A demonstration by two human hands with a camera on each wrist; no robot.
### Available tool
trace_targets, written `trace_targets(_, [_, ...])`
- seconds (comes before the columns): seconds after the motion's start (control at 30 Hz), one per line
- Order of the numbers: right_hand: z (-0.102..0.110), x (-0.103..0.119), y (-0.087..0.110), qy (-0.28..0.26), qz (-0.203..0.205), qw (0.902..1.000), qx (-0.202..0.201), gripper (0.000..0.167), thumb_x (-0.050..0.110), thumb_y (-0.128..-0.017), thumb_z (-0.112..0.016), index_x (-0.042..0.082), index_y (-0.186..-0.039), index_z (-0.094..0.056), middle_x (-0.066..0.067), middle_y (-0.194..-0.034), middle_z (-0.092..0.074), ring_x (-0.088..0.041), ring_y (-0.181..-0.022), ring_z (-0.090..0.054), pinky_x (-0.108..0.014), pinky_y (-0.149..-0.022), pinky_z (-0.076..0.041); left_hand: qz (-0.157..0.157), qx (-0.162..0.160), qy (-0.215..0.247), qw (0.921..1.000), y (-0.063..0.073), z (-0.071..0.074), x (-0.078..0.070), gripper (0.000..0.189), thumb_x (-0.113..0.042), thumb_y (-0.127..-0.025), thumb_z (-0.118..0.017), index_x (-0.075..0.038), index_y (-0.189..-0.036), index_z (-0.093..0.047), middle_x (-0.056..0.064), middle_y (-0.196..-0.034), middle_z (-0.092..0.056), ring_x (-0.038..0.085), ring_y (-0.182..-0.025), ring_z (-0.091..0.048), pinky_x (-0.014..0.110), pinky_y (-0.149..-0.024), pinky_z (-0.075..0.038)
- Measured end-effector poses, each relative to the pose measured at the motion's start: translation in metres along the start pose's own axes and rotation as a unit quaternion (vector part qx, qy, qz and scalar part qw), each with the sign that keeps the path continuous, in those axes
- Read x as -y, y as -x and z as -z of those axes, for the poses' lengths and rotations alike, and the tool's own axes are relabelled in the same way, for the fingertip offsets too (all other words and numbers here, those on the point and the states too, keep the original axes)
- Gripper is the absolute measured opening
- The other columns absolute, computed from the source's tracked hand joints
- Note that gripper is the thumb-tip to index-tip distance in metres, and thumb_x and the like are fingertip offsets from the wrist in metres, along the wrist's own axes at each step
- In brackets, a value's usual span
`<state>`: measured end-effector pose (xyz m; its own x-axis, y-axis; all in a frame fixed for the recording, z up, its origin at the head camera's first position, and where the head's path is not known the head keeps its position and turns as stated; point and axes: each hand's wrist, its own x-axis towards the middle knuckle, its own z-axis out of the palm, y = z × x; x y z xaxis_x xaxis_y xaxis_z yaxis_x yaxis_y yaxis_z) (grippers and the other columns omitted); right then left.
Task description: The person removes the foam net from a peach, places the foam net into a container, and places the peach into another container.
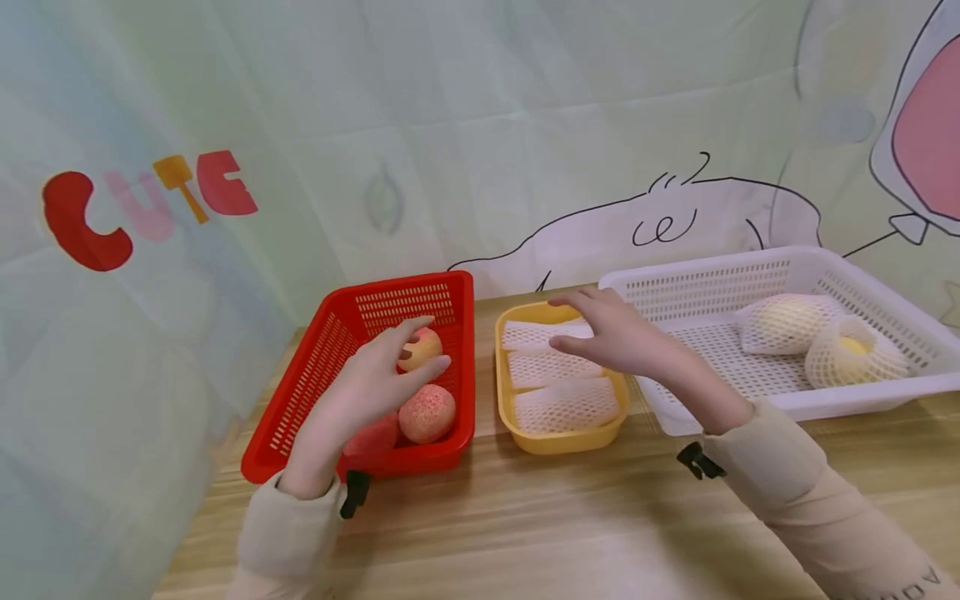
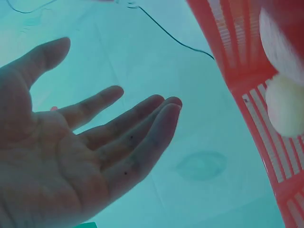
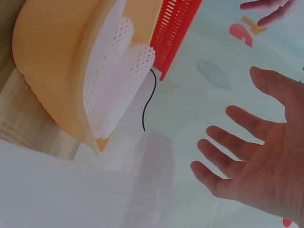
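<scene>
My left hand (image 1: 375,383) hovers over the red basket (image 1: 468,367), fingers spread and nothing held. Beneath it lie a yellow-pink peach (image 1: 424,348), a speckled pink peach (image 1: 427,413) and a redder one (image 1: 372,438), partly covered by the hand and wrist. My right hand (image 1: 618,333) hangs above the yellow tray (image 1: 555,442), its thumb and fingers apart with an empty palm, as the right wrist view also shows. Inside that tray several white foam net sleeves (image 1: 566,406) lie flat in a row. The right hand hides part of the upper sleeves.
At the right stands a white basket (image 1: 750,404) with two pale fruits in foam nets, one lying at the back (image 1: 787,323) and one in front (image 1: 855,354). A printed curtain (image 1: 480,167) hangs behind the wooden table (image 1: 510,517). The yellow tray sits between the two baskets.
</scene>
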<state>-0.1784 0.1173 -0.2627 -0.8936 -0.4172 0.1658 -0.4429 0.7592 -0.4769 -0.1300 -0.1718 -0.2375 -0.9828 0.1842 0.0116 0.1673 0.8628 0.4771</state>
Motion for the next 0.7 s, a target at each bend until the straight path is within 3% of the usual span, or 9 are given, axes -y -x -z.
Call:
trace_targets(0.17, [-0.004,-0.001,0.008,-0.014,0.030,0.9985,-0.044,0.054,0.030,-0.090,-0.065,0.010,-0.138,-0.048,-0.012,-0.142,-0.049,-0.034,-0.131,-0.042,-0.054,-0.109,-0.035,-0.025,-0.028,0.040,0.9985,0.005,-0.020,-0.007,0.065,-0.040,-0.090,-0.063,-0.026,-0.147,-0.034,0.006,-0.144,-0.048,0.029,-0.125,-0.055,0.053,-0.099,-0.048])
trace_targets(0.37, [-0.005,-0.003,0.019,-0.036,0.021,0.9974,-0.059,0.052,0.029,-0.092,-0.063,0.014,-0.138,-0.047,-0.009,-0.142,-0.049,-0.032,-0.135,-0.038,-0.057,-0.110,-0.033,-0.055,-0.063,0.078,0.9935,0.009,-0.042,-0.016,0.067,-0.036,-0.088,-0.067,-0.028,-0.146,-0.036,0.003,-0.144,-0.046,0.024,-0.125,-0.052,0.045,-0.097,-0.051])
trace_targets(0.53, [-0.004,-0.006,0.028,-0.044,0.027,0.9953,-0.081,0.050,0.030,-0.093,-0.063,0.015,-0.138,-0.048,-0.008,-0.142,-0.048,-0.030,-0.135,-0.038,-0.057,-0.109,-0.035,-0.093,-0.077,0.096,0.9880,0.010,-0.051,-0.021,0.064,-0.032,-0.087,-0.070,-0.027,-0.143,-0.041,-0.001,-0.136,-0.051,0.022,-0.119,-0.053,0.041,-0.090,-0.055])
trace_targets(0.7, [-0.005,-0.013,0.035,-0.043,0.042,0.9924,-0.108,0.047,0.026,-0.092,-0.064,0.014,-0.135,-0.051,-0.009,-0.141,-0.048,-0.031,-0.134,-0.039,-0.057,-0.108,-0.035,-0.122,-0.070,0.107,0.9843,0.009,-0.056,-0.021,0.059,-0.032,-0.088,-0.069,-0.030,-0.140,-0.043,-0.009,-0.136,-0.050,0.017,-0.115,-0.055,0.034,-0.087,-0.056])
